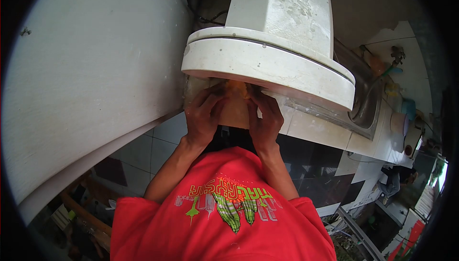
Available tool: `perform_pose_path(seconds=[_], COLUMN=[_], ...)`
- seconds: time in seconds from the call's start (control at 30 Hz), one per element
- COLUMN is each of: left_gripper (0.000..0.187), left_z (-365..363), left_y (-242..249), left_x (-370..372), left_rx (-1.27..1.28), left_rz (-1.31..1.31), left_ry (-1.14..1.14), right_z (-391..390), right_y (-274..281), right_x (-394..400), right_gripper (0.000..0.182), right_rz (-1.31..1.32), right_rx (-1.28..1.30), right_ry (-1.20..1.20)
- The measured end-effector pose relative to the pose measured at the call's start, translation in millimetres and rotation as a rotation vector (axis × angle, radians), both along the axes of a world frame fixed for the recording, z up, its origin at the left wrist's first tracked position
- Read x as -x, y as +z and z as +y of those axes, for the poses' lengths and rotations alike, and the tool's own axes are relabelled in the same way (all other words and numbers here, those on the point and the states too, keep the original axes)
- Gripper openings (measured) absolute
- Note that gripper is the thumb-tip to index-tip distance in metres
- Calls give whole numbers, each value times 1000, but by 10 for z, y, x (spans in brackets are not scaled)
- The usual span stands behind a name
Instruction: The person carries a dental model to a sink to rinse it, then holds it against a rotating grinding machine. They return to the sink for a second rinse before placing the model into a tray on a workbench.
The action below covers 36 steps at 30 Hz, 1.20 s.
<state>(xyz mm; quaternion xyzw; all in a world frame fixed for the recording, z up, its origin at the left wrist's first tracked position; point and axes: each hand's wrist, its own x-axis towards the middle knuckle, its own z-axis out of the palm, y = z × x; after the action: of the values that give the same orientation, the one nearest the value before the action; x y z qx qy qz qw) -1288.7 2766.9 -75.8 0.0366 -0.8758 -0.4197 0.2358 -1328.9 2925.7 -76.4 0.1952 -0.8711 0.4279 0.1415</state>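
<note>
Under the rim of a white, round-edged housing (pixel 267 62), an orange, soft-looking piece (pixel 236 88) is held between my two hands. Its kind cannot be made out in the shade. My left hand (pixel 203 115) closes on it from the left, fingertips bent inward. From the right, my right hand (pixel 266 115) grips it with thumb and fingers. The fingertips of both hands are partly hidden in shadow below the rim. Beneath the piece, between my wrists, shows a tan surface (pixel 234 112).
A tall pale panel (pixel 100 69) stands close on my left. To the right, a metal sink (pixel 375 103) is set in a tiled counter (pixel 320 129), with a tap (pixel 398 55) beyond it. A black cable (pixel 191 2) hangs behind the housing. Another person (pixel 399 179) is far right.
</note>
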Motion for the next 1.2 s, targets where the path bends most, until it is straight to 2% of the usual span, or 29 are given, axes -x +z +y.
perform_pose_path(seconds=[1.2], left_gripper=[26], left_z=[5], left_y=[65], left_x=[56], left_rx=[-38], left_rz=[-6], left_ry=[25], right_z=[-42], right_y=[-23], right_x=[-40], right_gripper=[28], right_rz=[-22], right_rx=[46], right_ry=[-31])
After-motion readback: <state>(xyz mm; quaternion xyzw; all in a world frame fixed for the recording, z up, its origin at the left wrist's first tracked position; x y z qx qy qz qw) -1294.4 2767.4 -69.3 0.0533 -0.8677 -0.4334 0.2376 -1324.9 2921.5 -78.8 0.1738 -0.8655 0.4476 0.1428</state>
